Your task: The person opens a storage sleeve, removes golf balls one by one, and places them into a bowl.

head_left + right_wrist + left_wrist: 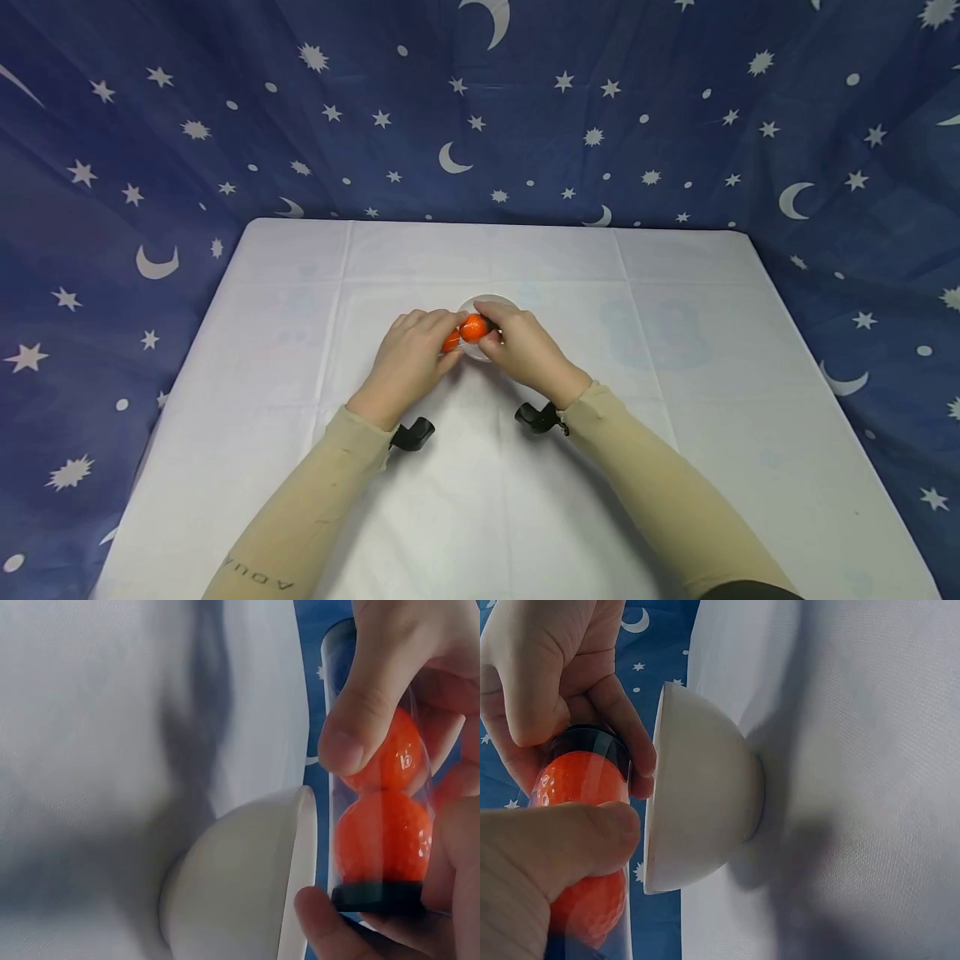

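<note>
A clear tube holding two orange dimpled golf balls point(474, 328) is held crosswise low over a white bowl point(701, 795). My left hand point(412, 358) grips the tube's body, its thumb point(592, 840) lying across the plastic. At the other end sits a black cap point(382, 896), which the fingers of my right hand point(528, 350) pinch. The cap appears seated on the tube, close against one ball. One fingertip of the right hand comes right at the bowl's rim point(306, 825). The bowl stands upright on the table, partly hidden under both hands in the head view.
A white cloth covers the table point(585, 500), with fold creases running through it. Blue curtain fabric point(525, 108) printed with moons and stars surrounds its back and sides. Black wrist mounts point(412, 434) stick out below both forearms, over the near part of the table.
</note>
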### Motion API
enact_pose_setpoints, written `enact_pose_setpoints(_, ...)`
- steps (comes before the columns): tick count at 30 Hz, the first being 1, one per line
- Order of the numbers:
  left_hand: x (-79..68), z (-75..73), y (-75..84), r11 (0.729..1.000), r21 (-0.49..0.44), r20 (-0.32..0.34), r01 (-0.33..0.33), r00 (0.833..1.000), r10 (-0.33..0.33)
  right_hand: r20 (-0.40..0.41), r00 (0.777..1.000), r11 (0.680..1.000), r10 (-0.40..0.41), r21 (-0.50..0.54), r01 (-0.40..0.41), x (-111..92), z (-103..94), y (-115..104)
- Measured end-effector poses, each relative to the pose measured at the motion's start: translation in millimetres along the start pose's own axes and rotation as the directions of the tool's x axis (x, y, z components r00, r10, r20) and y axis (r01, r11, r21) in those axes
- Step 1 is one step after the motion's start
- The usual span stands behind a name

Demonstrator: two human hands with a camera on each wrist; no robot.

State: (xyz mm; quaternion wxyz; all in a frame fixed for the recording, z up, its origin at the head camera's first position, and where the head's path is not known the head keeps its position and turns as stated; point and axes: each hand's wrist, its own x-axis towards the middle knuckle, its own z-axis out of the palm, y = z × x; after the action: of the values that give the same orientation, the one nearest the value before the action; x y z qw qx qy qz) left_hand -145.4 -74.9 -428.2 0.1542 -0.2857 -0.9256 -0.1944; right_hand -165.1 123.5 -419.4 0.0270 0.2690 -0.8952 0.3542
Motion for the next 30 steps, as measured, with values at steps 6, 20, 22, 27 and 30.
enact_pose_setpoints(6, 1.6, -0.9, 2.2, 1.0, -0.002, 0.008, 0.015, 1.0, -0.015, 0.014, 0.999, 0.997, 0.04, -0.062, -0.04, 1.9, 0.1, -4.2)
enact_pose_setpoints(20, 1.3, -4.3, -6.7, 0.98, -0.152, 0.049, 0.129, 0.991, -0.123, 0.047, 0.986, 0.976, 0.157, 0.146, -0.162, -0.6, -15.2, -2.8)
enact_pose_setpoints(22, 1.1, -4.4, -7.3, 0.978, -0.158, 0.063, 0.135, 0.99, -0.127, 0.081, 0.985, 0.973, 0.15, 0.165, -0.162, -2.6, -16.8, 0.6)
enact_pose_setpoints(27, -1.2, -4.2, -8.6, 0.97, -0.184, 0.097, 0.158, 0.985, -0.143, 0.144, 0.986, 0.985, 0.082, 0.137, -0.102, -6.8, -18.9, 7.0)
enact_pose_setpoints(30, -2.7, -3.6, -9.2, 0.963, -0.207, 0.112, 0.172, 0.982, -0.151, 0.166, 0.984, 0.988, 0.059, 0.128, -0.081, -9.5, -20.3, 9.1)
